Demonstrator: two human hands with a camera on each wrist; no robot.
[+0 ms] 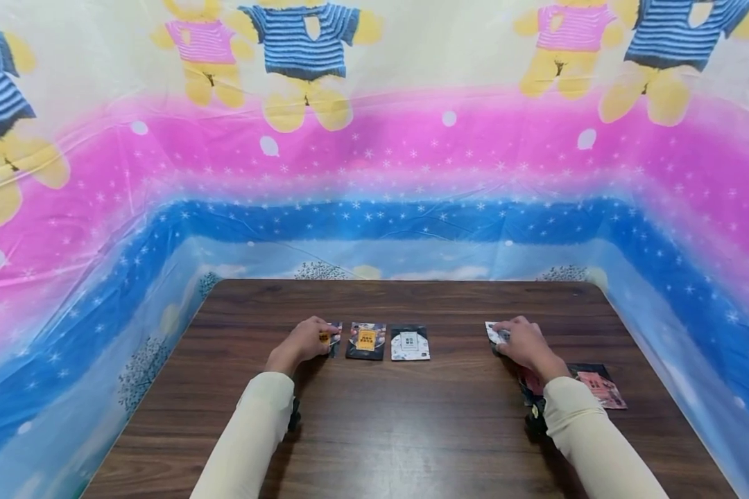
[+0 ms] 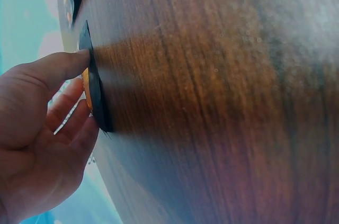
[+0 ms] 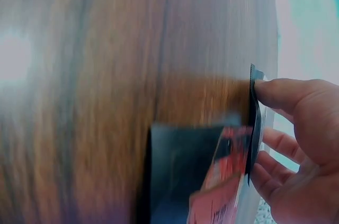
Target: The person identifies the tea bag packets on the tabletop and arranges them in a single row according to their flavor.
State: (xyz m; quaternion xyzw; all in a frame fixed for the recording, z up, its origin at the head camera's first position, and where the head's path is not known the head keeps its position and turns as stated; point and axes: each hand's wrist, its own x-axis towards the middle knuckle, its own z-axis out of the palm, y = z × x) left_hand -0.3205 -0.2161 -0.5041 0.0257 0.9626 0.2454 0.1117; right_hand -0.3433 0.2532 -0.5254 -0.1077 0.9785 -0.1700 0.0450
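My left hand (image 1: 306,339) holds a black sachet with an orange label (image 1: 335,339) by its edges, thumb on one side and fingers on the other. In the left wrist view that sachet (image 2: 96,97) appears edge-on, close over the tabletop. To the right, my right hand (image 1: 527,343) grips a white-fronted sachet (image 1: 492,333), mostly covered by the fingers. The right wrist view has this sachet (image 3: 255,123) edge-on between thumb and fingers. Between the hands lie a second orange-labelled sachet (image 1: 366,341) and a second white one (image 1: 410,343), side by side.
Pink-and-black sachets (image 1: 601,385) lie at the right, partly hidden behind my right wrist and sleeve. The brown wooden table (image 1: 374,423) has rounded far corners. A printed cloth (image 1: 374,159) with bears and snowflakes hangs around its back and sides.
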